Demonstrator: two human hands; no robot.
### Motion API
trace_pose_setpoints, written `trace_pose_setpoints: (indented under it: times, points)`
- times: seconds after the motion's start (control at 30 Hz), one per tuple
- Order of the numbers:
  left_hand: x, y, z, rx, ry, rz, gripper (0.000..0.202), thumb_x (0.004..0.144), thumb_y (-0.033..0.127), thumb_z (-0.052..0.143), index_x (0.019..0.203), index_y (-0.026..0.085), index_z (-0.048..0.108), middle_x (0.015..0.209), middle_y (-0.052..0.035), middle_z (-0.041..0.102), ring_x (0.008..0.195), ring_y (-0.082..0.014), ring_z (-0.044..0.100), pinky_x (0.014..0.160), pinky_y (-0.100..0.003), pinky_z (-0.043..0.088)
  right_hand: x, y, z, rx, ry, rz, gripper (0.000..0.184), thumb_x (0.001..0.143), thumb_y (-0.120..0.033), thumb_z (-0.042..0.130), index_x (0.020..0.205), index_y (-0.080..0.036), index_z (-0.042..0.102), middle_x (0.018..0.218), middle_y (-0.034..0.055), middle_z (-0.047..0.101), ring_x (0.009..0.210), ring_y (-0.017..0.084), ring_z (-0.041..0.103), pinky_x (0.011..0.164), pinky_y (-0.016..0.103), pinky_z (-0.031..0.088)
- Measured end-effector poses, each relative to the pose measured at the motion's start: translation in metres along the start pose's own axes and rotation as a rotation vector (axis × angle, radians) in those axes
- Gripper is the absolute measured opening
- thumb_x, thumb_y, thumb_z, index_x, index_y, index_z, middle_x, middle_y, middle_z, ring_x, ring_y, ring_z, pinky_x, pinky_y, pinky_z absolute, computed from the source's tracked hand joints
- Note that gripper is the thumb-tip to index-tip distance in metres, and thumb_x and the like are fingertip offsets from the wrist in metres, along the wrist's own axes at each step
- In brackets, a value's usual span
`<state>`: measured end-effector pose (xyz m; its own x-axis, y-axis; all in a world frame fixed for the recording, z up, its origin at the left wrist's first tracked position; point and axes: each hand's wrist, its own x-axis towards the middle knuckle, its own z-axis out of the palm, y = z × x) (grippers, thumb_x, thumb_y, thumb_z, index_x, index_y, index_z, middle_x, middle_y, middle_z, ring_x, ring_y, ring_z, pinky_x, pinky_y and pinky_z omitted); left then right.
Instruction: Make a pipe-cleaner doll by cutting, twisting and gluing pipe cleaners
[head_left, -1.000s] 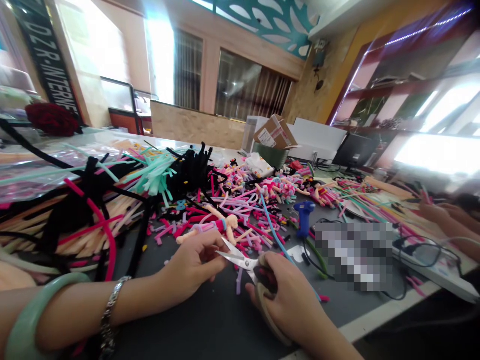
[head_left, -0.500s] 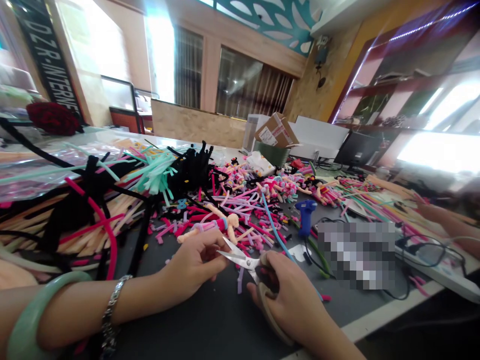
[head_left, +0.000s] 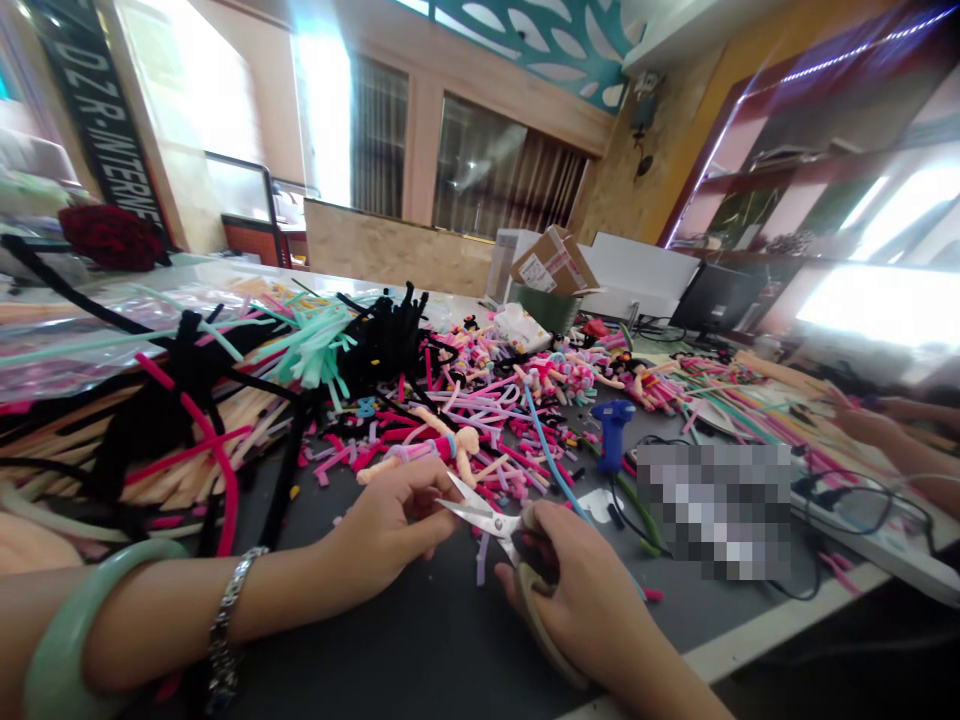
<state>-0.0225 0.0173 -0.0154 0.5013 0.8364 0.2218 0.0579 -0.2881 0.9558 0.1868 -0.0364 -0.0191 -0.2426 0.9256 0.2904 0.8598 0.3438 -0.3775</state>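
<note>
My right hand (head_left: 581, 585) grips a pair of scissors (head_left: 487, 520) by the handle loops. Their blades are spread and point up and left, with the tips at the fingers of my left hand (head_left: 397, 515). Those fingers are bent and pressed together; what they pinch, if anything, is too small or hidden to name. Just behind my left hand lies a pipe-cleaner doll (head_left: 465, 442), with a pale round head and a pink and blue body, partly covered by the hand. A short lilac pipe-cleaner piece (head_left: 481, 558) lies on the dark tabletop below the blades.
Cut pink and lilac pieces (head_left: 517, 430) are heaped beyond my hands. Bundles of black (head_left: 386, 335) and mint pipe cleaners (head_left: 311, 345) lie at left. A blue glue gun (head_left: 613, 435) stands right, near cables and a power strip (head_left: 870, 540). Another person's arm (head_left: 877, 430) reaches in from the right.
My hands and the scissors keep almost the same pose. At the far right, the other person's arms have shifted slightly.
</note>
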Motion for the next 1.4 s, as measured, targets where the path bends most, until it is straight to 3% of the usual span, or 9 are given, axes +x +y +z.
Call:
trace_pose_setpoints:
  times: [0.87,1.23,1.4]
  points:
    - [0.0005,0.0002,0.0002,0.008,0.006,0.005,0.008,0.076,0.021,0.057,0.075,0.013,0.059,0.065,0.0031,0.053,0.049,-0.0057,0.048,0.045,-0.017,0.04,-0.0005,-0.0009,0.0004,-0.049,0.013,-0.002,0.018,0.076,-0.031,0.057,0.073,-0.021,0.042,0.071,0.0011,0.054,0.066,0.018,0.047,0.058,0.027,0.034]
    - [-0.0011,-0.0026,-0.0003,0.015,0.004,-0.002,0.004,0.076,0.017,0.057,0.076,0.014,0.059,0.065,0.0026,0.054,0.048,-0.0061,0.048,0.045,-0.017,0.039,0.0016,0.0003,-0.0006,-0.103,0.084,-0.023,0.016,0.072,-0.028,0.06,0.076,-0.021,0.047,0.078,0.0035,0.059,0.07,0.02,0.051,0.062,0.028,0.036]
    - [-0.0015,0.0007,0.0003,0.009,-0.009,0.014,0.01,0.079,0.024,0.058,0.077,0.014,0.058,0.062,0.0039,0.049,0.048,-0.006,0.046,0.045,-0.017,0.038,0.0004,0.0047,0.0012,-0.144,0.156,-0.028,0.013,0.071,-0.028,0.063,0.073,-0.022,0.053,0.069,0.0,0.061,0.06,0.017,0.052,0.056,0.026,0.034]
